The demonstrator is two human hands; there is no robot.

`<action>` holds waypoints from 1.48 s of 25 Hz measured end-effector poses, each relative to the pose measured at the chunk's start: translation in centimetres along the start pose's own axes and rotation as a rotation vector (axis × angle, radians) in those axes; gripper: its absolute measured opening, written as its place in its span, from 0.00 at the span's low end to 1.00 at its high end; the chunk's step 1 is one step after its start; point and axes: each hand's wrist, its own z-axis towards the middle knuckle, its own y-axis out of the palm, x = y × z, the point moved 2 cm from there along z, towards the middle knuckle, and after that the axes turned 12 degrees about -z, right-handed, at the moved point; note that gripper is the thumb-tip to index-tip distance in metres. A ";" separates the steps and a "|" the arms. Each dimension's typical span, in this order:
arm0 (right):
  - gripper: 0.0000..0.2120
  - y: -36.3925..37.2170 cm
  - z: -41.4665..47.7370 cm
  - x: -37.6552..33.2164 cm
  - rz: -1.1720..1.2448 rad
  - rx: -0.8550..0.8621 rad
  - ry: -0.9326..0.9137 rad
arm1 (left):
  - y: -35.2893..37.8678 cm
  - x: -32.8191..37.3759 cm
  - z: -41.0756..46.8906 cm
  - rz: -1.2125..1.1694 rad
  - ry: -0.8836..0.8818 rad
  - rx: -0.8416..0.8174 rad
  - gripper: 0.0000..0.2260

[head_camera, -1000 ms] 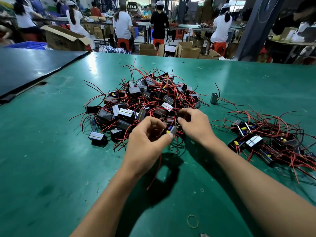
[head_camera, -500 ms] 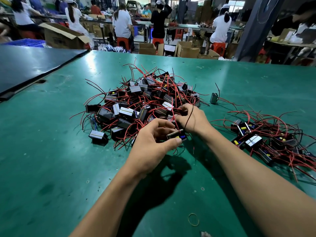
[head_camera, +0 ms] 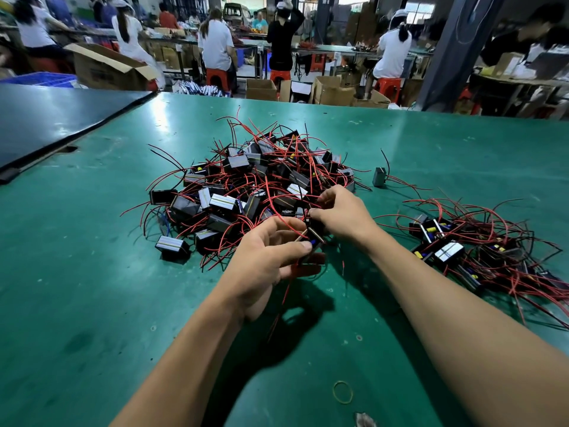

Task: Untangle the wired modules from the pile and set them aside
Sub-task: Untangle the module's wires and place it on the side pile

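Note:
A tangled pile of small black modules with red and black wires (head_camera: 261, 186) lies in the middle of the green table (head_camera: 92, 272). At its near edge my left hand (head_camera: 271, 257) grips one black module (head_camera: 312, 241) between thumb and fingers, lifted a little off the table. My right hand (head_camera: 341, 214) pinches red wires right behind that module, at the pile's rim. A second, flatter heap of separated modules (head_camera: 468, 248) lies to the right. One lone module (head_camera: 379, 177) stands between the two heaps.
A yellow rubber band (head_camera: 342, 392) and a small scrap (head_camera: 365, 420) lie on the table near me. A dark panel (head_camera: 55, 118) borders the table at the far left. Beyond the far edge, people sit at benches among cardboard boxes (head_camera: 261, 89).
My left hand has turned the gripped module and drawn it slightly toward me. My right hand has shifted along the wires beside it. The pile has barely moved.

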 end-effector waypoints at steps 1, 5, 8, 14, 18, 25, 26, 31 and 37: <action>0.13 -0.1 -0.2 0.3 0.050 -0.001 -0.019 | -0.1 -0.1 0.1 -0.024 -0.007 0.007 0.10; 0.21 -1.1 -1.1 1.0 0.367 -0.022 -0.074 | -0.4 0.0 0.3 -0.052 0.007 0.075 0.07; 0.12 -2.2 -2.3 1.7 0.622 0.009 -0.043 | -0.6 0.0 0.3 -0.037 -0.012 0.131 0.05; 0.14 -4.6 -4.5 4.5 1.129 -0.205 0.266 | -0.8 -0.5 0.4 -0.021 -0.054 0.139 0.06; 0.19 -4.4 -6.6 6.0 1.205 -0.436 0.314 | -1.1 -0.9 0.6 -0.015 -0.059 0.103 0.06; 0.11 -2.6 -8.5 6.7 0.523 -0.549 0.197 | -1.4 -1.5 0.7 0.035 -0.071 0.118 0.07; 0.11 -2.2 -8.6 6.6 0.418 -0.502 0.163 | -1.3 -1.6 0.6 0.052 -0.068 0.117 0.07; 0.06 -2.6 -8.6 5.6 0.223 -0.179 -0.068 | -0.5 -2.1 0.2 0.156 -0.072 0.084 0.07; 0.08 -2.8 -9.7 4.3 0.483 -0.352 -0.238 | 0.0 -1.7 -0.2 0.256 -0.014 0.085 0.08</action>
